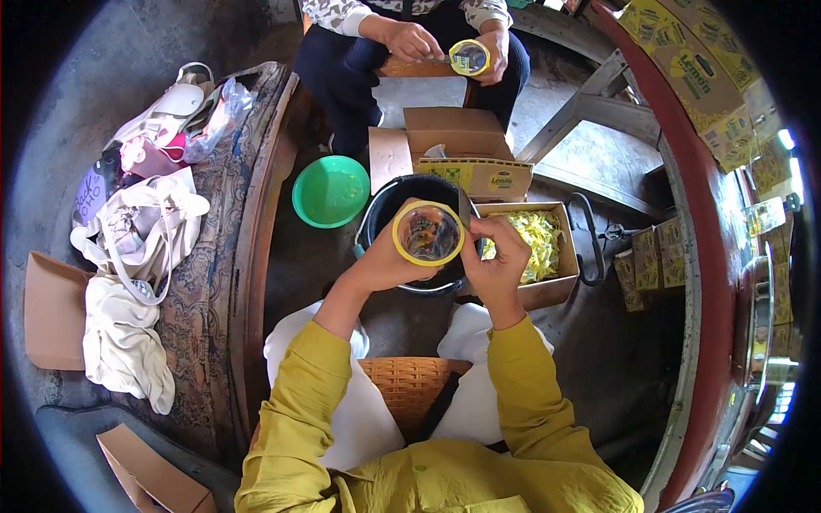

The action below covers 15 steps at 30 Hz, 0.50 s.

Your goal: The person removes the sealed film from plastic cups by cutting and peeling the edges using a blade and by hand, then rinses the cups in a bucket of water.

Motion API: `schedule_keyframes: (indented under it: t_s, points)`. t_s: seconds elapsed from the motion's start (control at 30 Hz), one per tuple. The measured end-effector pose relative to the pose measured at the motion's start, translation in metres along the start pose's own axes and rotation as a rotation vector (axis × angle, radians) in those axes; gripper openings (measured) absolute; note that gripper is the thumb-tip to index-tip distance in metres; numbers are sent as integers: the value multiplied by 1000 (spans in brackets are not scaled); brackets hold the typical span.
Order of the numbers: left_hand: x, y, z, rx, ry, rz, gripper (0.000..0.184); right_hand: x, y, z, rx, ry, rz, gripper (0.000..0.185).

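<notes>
My left hand is wrapped around a clear plastic cup with a yellow rim, its open mouth facing up at me. Small dark and orange bits show inside it. Against the cup's right rim, my right hand pinches a knife with a dark flat blade pointing away from me; its handle is hidden in the fingers. Both hands are above a black bucket. Right of the bucket, a cardboard box holds many yellow wrappers.
A co-worker sits opposite, holding another yellow-rimmed cup. A green basin and an open lemon-printed carton stand near the bucket. Bags lie on a patterned bench at left. A red-edged table bears cartons at right.
</notes>
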<state>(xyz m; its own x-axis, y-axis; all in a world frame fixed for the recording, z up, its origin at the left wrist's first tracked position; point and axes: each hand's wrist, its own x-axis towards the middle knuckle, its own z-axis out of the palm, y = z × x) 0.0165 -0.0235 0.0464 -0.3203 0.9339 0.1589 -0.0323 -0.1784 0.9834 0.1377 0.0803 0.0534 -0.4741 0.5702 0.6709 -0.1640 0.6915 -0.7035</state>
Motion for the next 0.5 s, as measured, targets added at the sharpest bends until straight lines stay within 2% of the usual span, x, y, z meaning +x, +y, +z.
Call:
schedule_keyframes:
  t_s: [0.1,0.2,0.3,0.5]
  points:
    - [2,-15,6,-63,127,103,58,0,1,3,-12,44,17,17]
    - [6,-19,10,-204,136,78,63,-2,2,4,-47,93,22,17]
    - [4,-14,14,-203,196,63,66,-2,-2,7,-87,119,11,18]
    - [4,-22,17,-117,217,170,64,-6,-2,12,-111,126,-23,19]
